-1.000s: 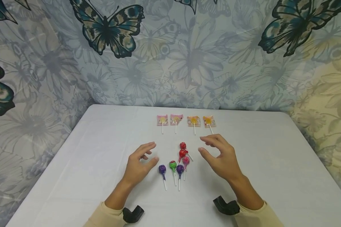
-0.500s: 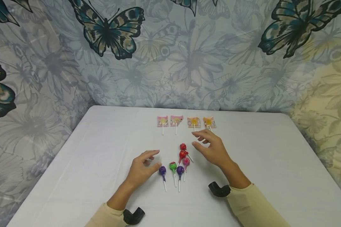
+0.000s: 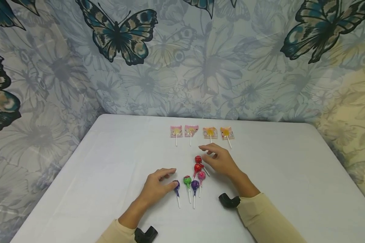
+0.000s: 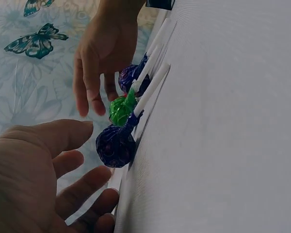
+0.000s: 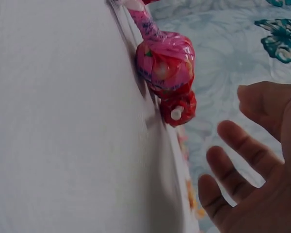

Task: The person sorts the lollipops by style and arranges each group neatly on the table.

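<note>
Left hand point(image 3: 156, 185) and right hand point(image 3: 219, 161), both open with fingers parted and holding nothing, flank six round-headed lollipops point(image 3: 187, 181) on the white table point(image 3: 134, 145), midway between its side edges. The left hand is just beside the outermost purple lollipop point(image 4: 115, 146); the right is nearest the farther red lollipop point(image 3: 198, 159). Four flat-wrapped lollipops point(image 3: 210, 132) line the far edge. Each round-headed piece is probably light, its hard head slippery in film; the stiff stick point(image 4: 153, 90) likely offers the surest pinch.

Six round lollipops point(image 3: 187, 180), four flat lollipops point(image 3: 210, 132), one white table point(image 3: 79, 189)
</note>
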`<state>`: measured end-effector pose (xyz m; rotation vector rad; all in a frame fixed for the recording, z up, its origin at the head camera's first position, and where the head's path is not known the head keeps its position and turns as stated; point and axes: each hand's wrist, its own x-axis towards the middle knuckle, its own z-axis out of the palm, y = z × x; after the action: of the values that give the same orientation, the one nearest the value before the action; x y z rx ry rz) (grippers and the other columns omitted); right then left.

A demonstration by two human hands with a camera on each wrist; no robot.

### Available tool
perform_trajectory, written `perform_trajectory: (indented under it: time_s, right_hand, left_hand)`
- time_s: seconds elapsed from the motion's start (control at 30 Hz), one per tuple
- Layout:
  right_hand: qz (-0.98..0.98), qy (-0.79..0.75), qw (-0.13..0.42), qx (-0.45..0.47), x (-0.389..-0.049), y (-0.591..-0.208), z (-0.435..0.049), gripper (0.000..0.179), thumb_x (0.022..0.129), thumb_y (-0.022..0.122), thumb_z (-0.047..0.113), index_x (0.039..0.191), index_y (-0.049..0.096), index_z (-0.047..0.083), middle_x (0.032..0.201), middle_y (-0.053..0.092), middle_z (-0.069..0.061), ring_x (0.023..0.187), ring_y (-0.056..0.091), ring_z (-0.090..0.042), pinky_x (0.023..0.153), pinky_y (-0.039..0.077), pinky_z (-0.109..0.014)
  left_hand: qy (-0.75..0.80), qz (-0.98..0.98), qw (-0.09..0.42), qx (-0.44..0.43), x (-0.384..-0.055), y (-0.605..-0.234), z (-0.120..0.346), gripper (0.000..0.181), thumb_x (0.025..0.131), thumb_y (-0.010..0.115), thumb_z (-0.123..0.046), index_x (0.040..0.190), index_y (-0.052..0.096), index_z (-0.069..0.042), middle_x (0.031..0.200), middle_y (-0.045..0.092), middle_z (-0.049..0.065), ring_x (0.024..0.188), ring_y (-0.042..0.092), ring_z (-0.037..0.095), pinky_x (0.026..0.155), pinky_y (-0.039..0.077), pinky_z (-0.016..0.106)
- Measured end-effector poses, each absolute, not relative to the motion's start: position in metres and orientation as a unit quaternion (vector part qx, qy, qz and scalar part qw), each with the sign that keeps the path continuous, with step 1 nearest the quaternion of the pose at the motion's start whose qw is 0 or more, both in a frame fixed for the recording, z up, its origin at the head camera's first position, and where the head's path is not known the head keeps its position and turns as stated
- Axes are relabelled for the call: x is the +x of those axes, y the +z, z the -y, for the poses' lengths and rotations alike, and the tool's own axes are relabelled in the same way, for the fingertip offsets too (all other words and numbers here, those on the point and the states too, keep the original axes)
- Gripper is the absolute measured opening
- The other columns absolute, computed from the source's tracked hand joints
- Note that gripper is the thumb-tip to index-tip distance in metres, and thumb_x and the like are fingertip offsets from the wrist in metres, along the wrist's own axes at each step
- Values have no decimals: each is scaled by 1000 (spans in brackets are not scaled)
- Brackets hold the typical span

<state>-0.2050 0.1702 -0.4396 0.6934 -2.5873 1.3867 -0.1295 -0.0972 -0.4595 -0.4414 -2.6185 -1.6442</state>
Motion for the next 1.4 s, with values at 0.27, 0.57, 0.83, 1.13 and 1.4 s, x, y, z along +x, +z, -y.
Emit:
perform_trajectory:
  time_s: [0.27, 0.57, 0.83, 1.13, 1.4]
  right_hand:
    - [869, 431, 31, 242, -202, -451, -167, 33, 90, 66, 8, 123, 67, 9, 122, 63, -2, 108, 56, -24, 81, 48, -41]
    - [880, 384, 35, 278, -200, -456, -162, 34, 91, 67, 9, 125, 67, 11, 124, 63, -1, 111, 53, -26, 93, 42, -48]
    - [883, 363, 47, 294, -199, -458, -163, 29, 89, 67, 4, 117, 71, 11, 118, 66, 0, 105, 55, -22, 88, 45, -43]
    - [888, 367, 58, 271, -198, -455, -164, 24, 85, 71, 3, 107, 73, 11, 105, 68, 4, 100, 57, -18, 88, 46, -43]
    - [891, 368, 65, 258, -197, -456, -166, 20, 83, 73, 4, 102, 73, 12, 98, 67, 7, 95, 58, -17, 85, 47, -42]
  left_hand:
    - [-509, 847, 13, -154, -127, -463, 98, 40, 81, 79, -17, 119, 69, -8, 111, 66, 0, 101, 57, 18, 92, 45, 42]
    - [-478, 859, 39, -180, -128, -466, 100, 41, 77, 82, -18, 116, 71, -11, 108, 68, -7, 103, 57, 14, 92, 45, 38]
    - [-467, 863, 37, -190, -128, -464, 101, 34, 75, 84, -16, 108, 74, -12, 102, 65, -11, 99, 56, 13, 89, 46, 36]
    - [-461, 867, 36, -184, -128, -463, 99, 29, 74, 84, -12, 102, 76, -14, 94, 60, -13, 93, 56, 11, 83, 47, 33]
    - [-476, 859, 39, -184, -128, -465, 97, 27, 74, 84, -11, 100, 77, -15, 93, 61, -15, 93, 57, 10, 85, 47, 33]
